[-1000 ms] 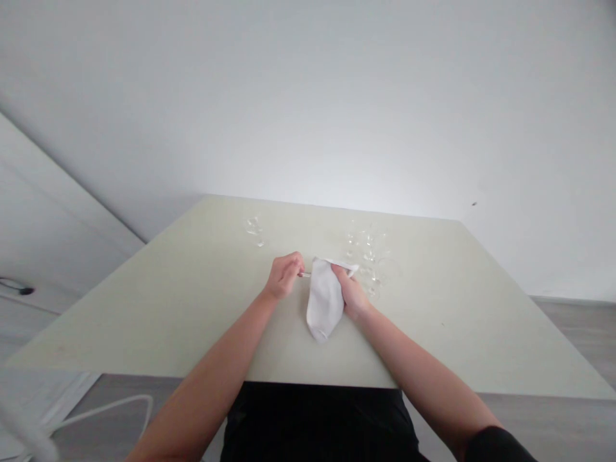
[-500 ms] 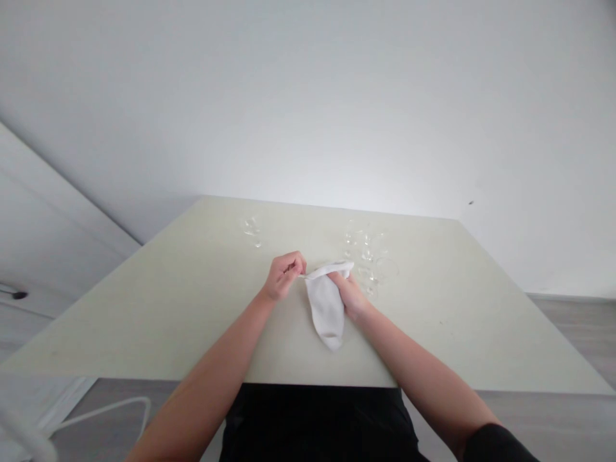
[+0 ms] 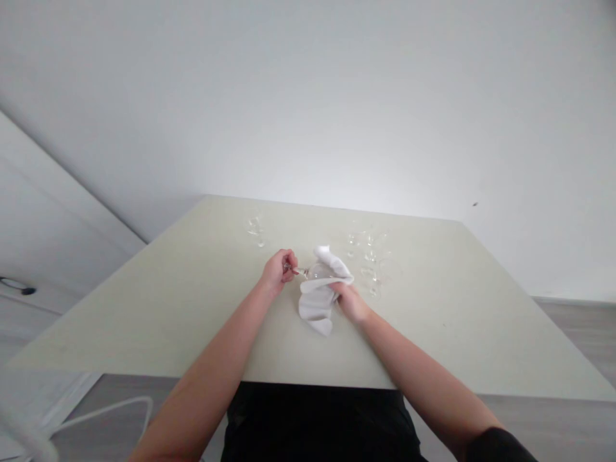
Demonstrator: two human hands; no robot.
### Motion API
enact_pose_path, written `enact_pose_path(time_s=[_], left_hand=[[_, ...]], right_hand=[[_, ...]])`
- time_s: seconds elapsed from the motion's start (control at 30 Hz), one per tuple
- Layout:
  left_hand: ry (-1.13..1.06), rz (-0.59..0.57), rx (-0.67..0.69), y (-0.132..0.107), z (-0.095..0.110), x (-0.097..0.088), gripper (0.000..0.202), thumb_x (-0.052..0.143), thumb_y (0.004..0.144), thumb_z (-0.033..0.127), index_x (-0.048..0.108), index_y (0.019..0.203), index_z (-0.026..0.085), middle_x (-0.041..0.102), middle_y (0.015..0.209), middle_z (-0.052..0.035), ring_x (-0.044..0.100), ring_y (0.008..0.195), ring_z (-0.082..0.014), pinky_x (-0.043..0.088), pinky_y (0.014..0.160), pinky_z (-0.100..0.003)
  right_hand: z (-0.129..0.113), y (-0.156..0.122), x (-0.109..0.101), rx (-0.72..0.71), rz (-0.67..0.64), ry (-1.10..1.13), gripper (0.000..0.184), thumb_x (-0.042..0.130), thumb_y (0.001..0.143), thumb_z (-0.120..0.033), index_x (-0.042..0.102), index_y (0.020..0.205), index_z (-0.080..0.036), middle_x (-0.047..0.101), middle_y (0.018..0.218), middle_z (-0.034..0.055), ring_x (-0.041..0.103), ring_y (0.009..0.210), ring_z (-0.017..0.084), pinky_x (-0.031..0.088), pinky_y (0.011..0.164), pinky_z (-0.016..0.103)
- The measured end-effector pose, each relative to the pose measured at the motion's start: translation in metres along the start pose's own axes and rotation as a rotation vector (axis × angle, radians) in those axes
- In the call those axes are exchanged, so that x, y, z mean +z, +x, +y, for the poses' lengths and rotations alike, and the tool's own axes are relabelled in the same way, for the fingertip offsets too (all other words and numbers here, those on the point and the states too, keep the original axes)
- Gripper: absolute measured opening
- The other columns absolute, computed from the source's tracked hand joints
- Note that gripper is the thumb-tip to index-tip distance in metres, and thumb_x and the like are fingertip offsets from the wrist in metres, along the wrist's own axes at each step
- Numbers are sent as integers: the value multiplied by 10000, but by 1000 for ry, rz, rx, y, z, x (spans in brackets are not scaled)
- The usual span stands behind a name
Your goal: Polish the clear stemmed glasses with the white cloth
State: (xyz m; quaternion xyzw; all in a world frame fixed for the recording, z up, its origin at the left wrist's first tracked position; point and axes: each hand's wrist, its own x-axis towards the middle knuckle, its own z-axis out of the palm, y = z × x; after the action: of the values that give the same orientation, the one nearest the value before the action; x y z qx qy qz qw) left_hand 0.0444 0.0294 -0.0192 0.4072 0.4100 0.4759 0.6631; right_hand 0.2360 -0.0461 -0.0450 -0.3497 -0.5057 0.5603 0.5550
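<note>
My left hand (image 3: 280, 269) is closed around the foot end of a clear wine glass (image 3: 317, 272), which lies sideways in the air with its bowl to the right. A white cloth (image 3: 318, 301) wraps part of the bowl and hangs down in loose folds toward the table. My right hand (image 3: 350, 300) grips the cloth at the bowl's rim end, with some fingers hidden in the fabric. Just beyond my right hand stand several clear stemmed glasses (image 3: 370, 256) in a group.
One more clear stemmed glass (image 3: 256, 231) stands apart at the back left of the pale table (image 3: 158, 301). A white wall (image 3: 337, 115) rises behind the table's far edge. At the left are a white door with a dark handle (image 3: 19, 287) and a white tubular frame (image 3: 106, 407).
The cloth has opened and shifted, so the glass's bowl and stem now show where they were covered. My left hand has turned slightly and moved a little left.
</note>
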Motion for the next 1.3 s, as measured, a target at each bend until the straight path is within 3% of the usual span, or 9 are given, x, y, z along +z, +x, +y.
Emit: enact_pose_path(time_s=[0.1, 0.23, 0.47, 0.63, 0.93, 1.1, 1.2, 1.3], left_hand=[[-40, -41, -6, -2, 1, 0, 314, 528, 795, 361, 462, 546, 182, 488, 455, 34, 219, 286, -34, 124, 349, -211], [-43, -53, 45, -4, 1, 1, 341, 537, 822, 372, 473, 551, 176, 493, 460, 31, 232, 296, -32, 143, 360, -210], [55, -160, 129, -6, -5, 4, 437, 543, 844, 461, 487, 520, 173, 453, 471, 20, 241, 348, -45, 138, 385, -224], [140, -196, 281, -10, -9, 6, 487, 563, 850, 534, 511, 528, 173, 433, 495, 16, 298, 414, -69, 167, 414, -235], [165, -179, 322, -11, -9, 4, 550, 553, 870, 578, 513, 499, 174, 435, 491, -9, 351, 461, -97, 193, 426, -240], [136, -191, 265, -10, -8, 7, 545, 569, 851, 598, 506, 513, 175, 414, 492, 7, 311, 431, -83, 166, 416, -235], [102, -199, 230, -10, -6, 7, 530, 570, 844, 584, 497, 513, 177, 406, 495, 14, 282, 419, -76, 148, 411, -236], [106, -189, 246, -9, -5, 6, 522, 566, 847, 572, 494, 508, 181, 403, 495, 11, 299, 432, -85, 148, 413, -241]], right_hand=[[-9, 0, 5, 118, 85, 200, 520, 481, 792, -584, 705, 1056, -196, 774, 993, 106, 691, 1094, 345, 561, 929, 475], [-15, -1, 10, 178, 55, 212, 417, 628, 698, -422, 715, 1049, -215, 781, 951, 66, 710, 1055, 316, 571, 920, 441], [-10, 3, 12, 19, -62, -96, 321, 822, 650, -397, 708, 912, -250, 745, 903, 19, 682, 927, 240, 550, 937, 412], [-5, 5, 6, -73, 2, -350, 197, 767, 718, -424, 672, 726, -253, 677, 742, 16, 611, 749, 214, 538, 870, 424], [-6, 5, 1, -113, -79, -358, 225, 770, 667, -388, 760, 847, -252, 760, 945, 41, 679, 964, 275, 493, 1020, 446], [0, 1, -4, -37, -73, -289, 285, 757, 743, -501, 760, 918, -277, 741, 913, 40, 682, 938, 270, 520, 998, 446], [4, -5, -7, -7, -17, -241, 360, 807, 683, -538, 757, 950, -302, 752, 990, 31, 680, 1035, 287, 514, 1039, 456], [4, -6, -7, 17, -46, -223, 357, 815, 690, -519, 758, 968, -301, 761, 1019, 25, 690, 1039, 271, 519, 1047, 454]])
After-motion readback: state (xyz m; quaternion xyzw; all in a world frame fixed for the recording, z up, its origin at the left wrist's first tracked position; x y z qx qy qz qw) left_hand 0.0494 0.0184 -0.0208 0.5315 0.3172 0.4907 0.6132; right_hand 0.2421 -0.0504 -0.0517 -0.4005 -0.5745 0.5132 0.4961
